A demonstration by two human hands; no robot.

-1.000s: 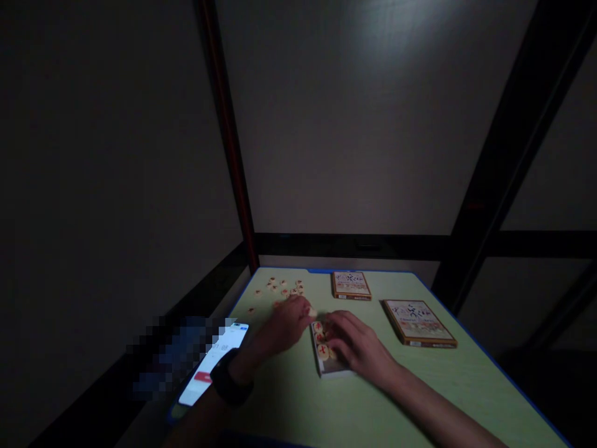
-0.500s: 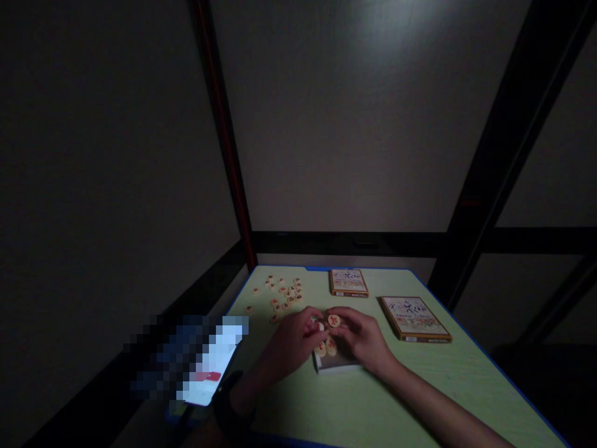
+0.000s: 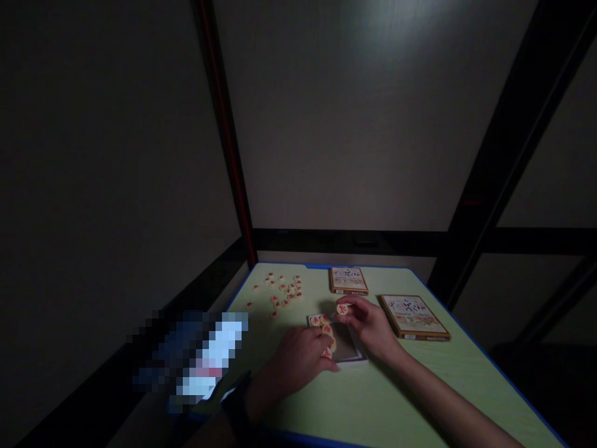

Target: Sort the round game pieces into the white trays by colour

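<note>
Between the thumb and fingers of my right hand [image 3: 370, 323] is a round Chinese chess piece [image 3: 342, 309], its red character facing me. It is raised over the far side of a shallow open box [image 3: 347, 345] with a dark inside. My left hand [image 3: 298, 353] lies across the box's left side, thumb stretched out and fingertips on the pieces there. Several red-marked pieces [image 3: 326, 328] rest along that left side. One more piece [image 3: 326, 353] shows between my left thumb and fingers, partly covered.
Many loose chess pieces [image 3: 290, 291] are scattered over the far left of the green table [image 3: 420, 398]. Two printed game boxes stand apart, one at the back [image 3: 349, 280] and one on the right [image 3: 414, 316]. A bright, blurred-out screen [image 3: 214, 354] is at the left edge.
My hands have drawn apart. The left moved down and nearer onto the box's left side, its fingers loosening; the right lifted its piece slightly up and right. More of the box shows.
</note>
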